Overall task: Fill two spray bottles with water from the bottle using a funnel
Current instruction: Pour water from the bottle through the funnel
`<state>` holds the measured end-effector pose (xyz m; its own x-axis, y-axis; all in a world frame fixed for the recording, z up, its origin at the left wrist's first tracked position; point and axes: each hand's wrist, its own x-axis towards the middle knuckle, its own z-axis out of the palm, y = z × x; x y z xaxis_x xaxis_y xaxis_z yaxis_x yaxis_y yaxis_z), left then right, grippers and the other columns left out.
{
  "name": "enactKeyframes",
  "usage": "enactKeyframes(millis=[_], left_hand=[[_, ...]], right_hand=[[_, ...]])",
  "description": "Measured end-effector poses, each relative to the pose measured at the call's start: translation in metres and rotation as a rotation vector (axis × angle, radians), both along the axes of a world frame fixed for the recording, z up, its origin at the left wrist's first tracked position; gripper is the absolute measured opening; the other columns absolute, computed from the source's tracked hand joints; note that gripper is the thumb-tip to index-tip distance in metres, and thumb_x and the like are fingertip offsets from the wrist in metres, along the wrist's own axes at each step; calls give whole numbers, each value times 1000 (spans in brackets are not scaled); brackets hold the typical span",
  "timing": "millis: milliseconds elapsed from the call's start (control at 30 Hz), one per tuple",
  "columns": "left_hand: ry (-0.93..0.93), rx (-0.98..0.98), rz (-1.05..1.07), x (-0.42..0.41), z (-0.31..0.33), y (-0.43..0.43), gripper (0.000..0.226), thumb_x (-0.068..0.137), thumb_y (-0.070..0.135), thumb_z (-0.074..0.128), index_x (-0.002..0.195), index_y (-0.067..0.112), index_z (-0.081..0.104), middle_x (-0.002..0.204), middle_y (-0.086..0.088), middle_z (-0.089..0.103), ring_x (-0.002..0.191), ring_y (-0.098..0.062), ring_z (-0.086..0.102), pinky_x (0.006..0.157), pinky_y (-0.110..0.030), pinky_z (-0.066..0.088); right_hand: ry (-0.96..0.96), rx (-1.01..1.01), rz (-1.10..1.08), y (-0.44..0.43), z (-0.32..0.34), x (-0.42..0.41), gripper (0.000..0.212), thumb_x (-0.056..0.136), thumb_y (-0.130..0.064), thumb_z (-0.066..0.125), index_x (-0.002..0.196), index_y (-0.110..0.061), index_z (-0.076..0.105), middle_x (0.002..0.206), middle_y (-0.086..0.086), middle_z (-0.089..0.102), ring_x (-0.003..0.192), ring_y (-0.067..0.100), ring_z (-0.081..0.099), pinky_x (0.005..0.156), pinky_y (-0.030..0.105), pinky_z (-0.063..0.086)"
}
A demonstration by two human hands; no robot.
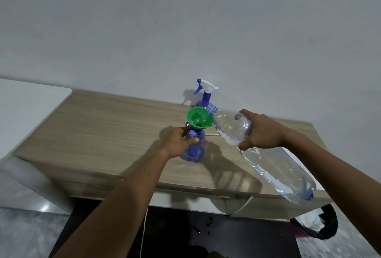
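Head view: left hand [179, 142] grips the open spray bottle [193, 147] on the counter [107, 125], steadying the funnel [198, 117] seated in its neck. Right hand [261, 131] wraps the tilted water bottle [266, 154], mouth at the funnel rim to pour. Second sprayer [206, 92] waits capped behind.

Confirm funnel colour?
Green funnel, seated in the near blue spray bottle; head view.

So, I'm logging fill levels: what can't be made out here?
- Head view: water level in the near spray bottle, covered by the left hand.
- Any stream into the green funnel: too small.
- Far spray bottle: body hidden behind the funnel and water bottle.
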<state>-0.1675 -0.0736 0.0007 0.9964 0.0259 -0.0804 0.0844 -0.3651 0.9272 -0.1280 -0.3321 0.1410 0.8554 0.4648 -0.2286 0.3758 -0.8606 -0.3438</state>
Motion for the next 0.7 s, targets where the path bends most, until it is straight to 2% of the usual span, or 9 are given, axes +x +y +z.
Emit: enactKeyframes(millis=[267,433,600,700], left_hand=[[4,-12,-6,3,-5,2,46,90,24,75,134,19,64,121,-3,73,116,-17,65,101,-34,51],[-1,-40,-14,5,-8,3,44,89,23,76,131,19,65,120,-2,73,116,-17,66,102,-34,51],[14,-48,-10,7,-12,4,47,88,25,77,134,21,64,121,-1,72,116,-16,65,104,-36,51],[12,-59,-8,8,-13,4,46,88,26,77,132,22,65,120,-1,73,115,-15,66,103,-37,52]], right_hand=[[-15,-50,8,5,10,-4,69,60,-28,85,119,-34,48,56,-16,66,72,8,65,65,29,48],[-19,-72,6,7,15,-6,64,61,-26,85,114,-33,50,53,-18,62,68,7,61,62,29,45],[2,-91,7,7,16,-8,63,61,-26,86,111,-36,48,53,-14,64,58,-5,59,57,22,40],[-4,-113,7,8,17,-7,64,61,-26,86,113,-33,50,52,-18,63,59,-1,59,56,23,39]])
